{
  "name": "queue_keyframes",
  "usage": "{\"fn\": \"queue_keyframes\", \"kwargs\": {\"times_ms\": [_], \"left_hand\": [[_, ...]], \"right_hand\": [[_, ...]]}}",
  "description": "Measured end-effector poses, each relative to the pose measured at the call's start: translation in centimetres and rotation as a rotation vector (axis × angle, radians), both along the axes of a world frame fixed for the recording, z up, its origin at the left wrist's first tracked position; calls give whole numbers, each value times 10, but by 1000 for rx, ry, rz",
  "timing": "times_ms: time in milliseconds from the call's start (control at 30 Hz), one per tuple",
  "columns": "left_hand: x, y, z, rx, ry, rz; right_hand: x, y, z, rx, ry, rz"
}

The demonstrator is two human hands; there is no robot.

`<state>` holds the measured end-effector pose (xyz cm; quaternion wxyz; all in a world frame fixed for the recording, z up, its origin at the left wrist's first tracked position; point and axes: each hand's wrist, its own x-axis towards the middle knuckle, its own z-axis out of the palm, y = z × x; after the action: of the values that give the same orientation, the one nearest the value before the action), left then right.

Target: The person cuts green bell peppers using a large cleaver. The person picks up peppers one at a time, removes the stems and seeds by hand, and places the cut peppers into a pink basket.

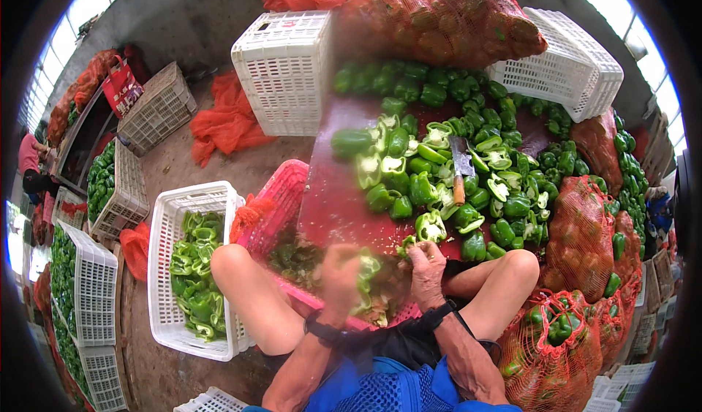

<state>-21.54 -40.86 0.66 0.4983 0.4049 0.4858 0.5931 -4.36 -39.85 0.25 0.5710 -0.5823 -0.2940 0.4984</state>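
My left hand (338, 277) is blurred and closed around a cut green pepper piece (368, 269) just above the pink crate (281, 207) between my knees. My right hand (428, 269) touches the same pepper from the right, at the near edge of the dark red table (333, 200). Many whole and halved green peppers (453, 163) cover that table. A cleaver with a wooden handle (461, 167) lies among them, beyond both hands.
A white crate (164, 214) of cut peppers stands at my left knee. Two upturned white crates (281, 68) (578, 68) and red mesh sacks of peppers (581, 236) ring the table. More crates line the left wall, where another person (31, 167) stands.
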Motion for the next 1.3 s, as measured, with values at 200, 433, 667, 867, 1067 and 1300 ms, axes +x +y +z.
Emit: {"fn": "queue_keyframes", "kwargs": {"times_ms": [200, 433, 667, 867, 1067, 1300], "left_hand": [[-8, 5, -23, -74, -78, 50], [-13, 4, -59, -88, 345, -27], [-6, 3, -36, -160, 388, -68], [-2, 8, -28, -89, 364, -151], [-26, 10, -31, -67, 106, -18], [-68, 9, 115, -52, -50, 305]], "right_hand": [[20, 3, -4, -143, -243, 367], [-27, -4, 15, 594, -955, 476], [-32, -8, 9, 396, -1102, 619], [-24, -5, 1, 471, -1078, 552], [-4, 10, -11, 351, -885, 583], [79, 22, -4, 302, -1105, 258]]}}
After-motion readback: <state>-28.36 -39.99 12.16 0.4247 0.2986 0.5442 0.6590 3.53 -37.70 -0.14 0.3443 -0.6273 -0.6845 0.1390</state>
